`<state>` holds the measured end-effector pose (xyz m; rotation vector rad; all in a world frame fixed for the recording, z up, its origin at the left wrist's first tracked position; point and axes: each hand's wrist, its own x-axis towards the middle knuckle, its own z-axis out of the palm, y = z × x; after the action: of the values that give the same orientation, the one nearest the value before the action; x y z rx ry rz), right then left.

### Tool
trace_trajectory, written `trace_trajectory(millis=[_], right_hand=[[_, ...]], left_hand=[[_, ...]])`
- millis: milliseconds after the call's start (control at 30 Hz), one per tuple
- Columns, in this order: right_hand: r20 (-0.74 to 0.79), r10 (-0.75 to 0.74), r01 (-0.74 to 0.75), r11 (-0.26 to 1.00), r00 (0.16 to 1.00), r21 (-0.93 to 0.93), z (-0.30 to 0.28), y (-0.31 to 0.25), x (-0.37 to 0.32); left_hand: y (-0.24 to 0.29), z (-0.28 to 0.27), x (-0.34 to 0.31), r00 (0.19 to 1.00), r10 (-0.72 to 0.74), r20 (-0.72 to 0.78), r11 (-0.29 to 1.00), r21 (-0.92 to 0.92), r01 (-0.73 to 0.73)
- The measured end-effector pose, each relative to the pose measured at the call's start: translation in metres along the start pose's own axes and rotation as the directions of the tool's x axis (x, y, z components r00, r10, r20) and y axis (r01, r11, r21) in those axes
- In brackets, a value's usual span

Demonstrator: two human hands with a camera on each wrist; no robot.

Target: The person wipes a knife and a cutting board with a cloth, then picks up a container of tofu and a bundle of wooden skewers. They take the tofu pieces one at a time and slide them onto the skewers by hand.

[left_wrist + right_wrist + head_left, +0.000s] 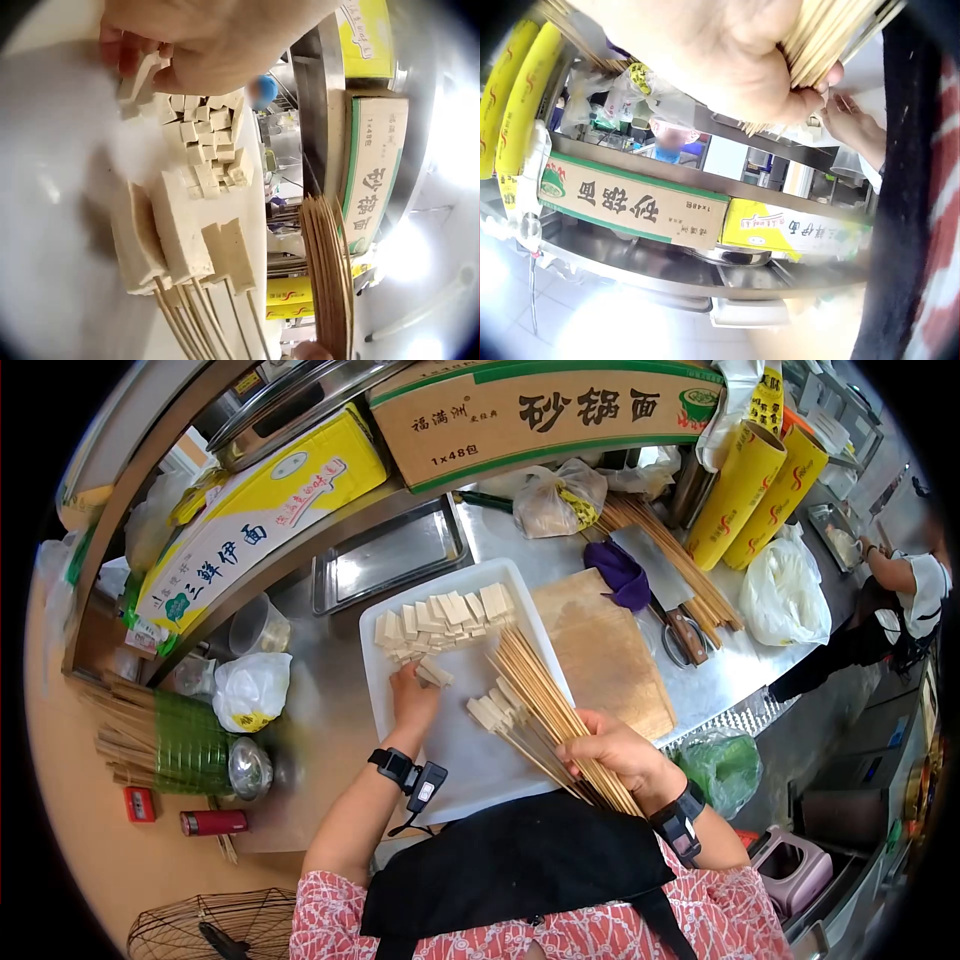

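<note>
In the head view, a white tray [400, 735] holds rows of pale blocks [450, 615] at its far end. The left hand [413, 698] pinches a pale block [434, 673] just in front of the rows; the left wrist view shows this block [142, 79] between thumb and fingers of the hand [202, 45]. The right hand [625, 755] grips a thick bundle of wooden sticks [560, 710], also seen in the right wrist view, where the hand [720, 60] curls round the bundle [821, 41]. Beside the bundle, several skewered blocks [492, 710] lie over the tray on thin sticks.
Right of the tray are a wooden board [600, 650], a cleaver [652, 568], a purple cloth [620, 575] and scissors [685, 645]. An empty metal tray [385, 555] lies behind. Bags, a green container [195, 740] and a red bottle [213, 822] stand left. A person [915, 585] is at far right.
</note>
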<state>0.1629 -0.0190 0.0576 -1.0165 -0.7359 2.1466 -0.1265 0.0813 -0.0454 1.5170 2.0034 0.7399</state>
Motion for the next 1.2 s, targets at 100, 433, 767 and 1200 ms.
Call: trace_trajectory(millis=[100,433,767,1200], right_hand=[[-0.004,-0.005,0.005,1.0,1.0,-0.021,0.0,0.0,0.002],[0.009,-0.025,0.025,0.999,1.0,-0.04,0.003,0.001,0.004],[-0.054,-0.035,0.029,0.994,0.998,-0.106,0.002,0.006,0.002],[0.006,0.003,-0.002,0.991,1.0,-0.137,0.011,-0.002,-0.002]], left_hand=[[-0.001,-0.006,0.002,0.95,0.308,0.048,0.93,0.195,-0.311],[0.015,-0.01,0.025,0.611,0.627,0.484,0.34,0.536,-0.773],[0.02,-0.019,-0.004,0.836,0.283,0.47,0.759,0.423,-0.495],[0.051,-0.058,-0.013,0.866,-0.104,0.489,0.7,-0.582,0.413]])
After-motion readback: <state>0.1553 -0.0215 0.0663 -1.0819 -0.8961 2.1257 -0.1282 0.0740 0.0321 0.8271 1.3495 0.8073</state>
